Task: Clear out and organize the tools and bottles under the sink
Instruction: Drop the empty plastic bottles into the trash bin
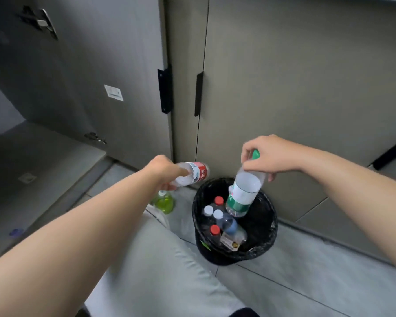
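My right hand (270, 156) grips the neck of a clear plastic bottle (244, 193) with a green cap and green label, and the bottle hangs tilted over a black bin (270, 225). My left hand (164, 171) grips a clear bottle with a red label (196, 172), held nearly level just left of the bin. Inside the bin, which has a black bag as liner, stand several bottles (217, 221) with red and white caps.
A bottle of green liquid (164, 202) stands on the tiled floor below my left hand. Closed grey cabinet doors with black handles (198, 94) rise behind the bin. An open cabinet door (89, 72) stands at left. My knee in light trousers (160, 259) is beside the bin.
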A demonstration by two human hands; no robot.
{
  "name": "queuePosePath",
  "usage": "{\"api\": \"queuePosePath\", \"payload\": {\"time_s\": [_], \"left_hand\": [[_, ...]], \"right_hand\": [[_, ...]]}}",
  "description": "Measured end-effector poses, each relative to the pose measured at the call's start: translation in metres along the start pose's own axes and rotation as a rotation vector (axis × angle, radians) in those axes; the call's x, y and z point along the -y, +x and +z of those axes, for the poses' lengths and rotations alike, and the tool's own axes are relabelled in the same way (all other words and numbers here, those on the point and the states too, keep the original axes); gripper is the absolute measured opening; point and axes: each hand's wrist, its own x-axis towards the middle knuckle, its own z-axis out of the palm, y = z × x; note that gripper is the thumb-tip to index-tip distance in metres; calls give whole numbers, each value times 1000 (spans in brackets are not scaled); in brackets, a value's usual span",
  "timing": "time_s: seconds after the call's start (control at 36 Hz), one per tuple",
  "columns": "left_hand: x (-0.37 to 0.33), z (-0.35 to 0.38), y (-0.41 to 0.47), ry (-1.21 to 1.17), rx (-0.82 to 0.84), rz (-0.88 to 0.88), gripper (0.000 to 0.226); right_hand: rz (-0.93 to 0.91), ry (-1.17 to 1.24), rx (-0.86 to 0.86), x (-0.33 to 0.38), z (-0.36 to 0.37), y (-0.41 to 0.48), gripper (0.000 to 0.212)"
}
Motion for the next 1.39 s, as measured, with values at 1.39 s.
{"api": "queuePosePath", "payload": {"time_s": [1.39], "left_hand": [[2,42,-7,162,-16,669,42]], "right_hand": [[-380,320,-402,29,78,23,27]]}}
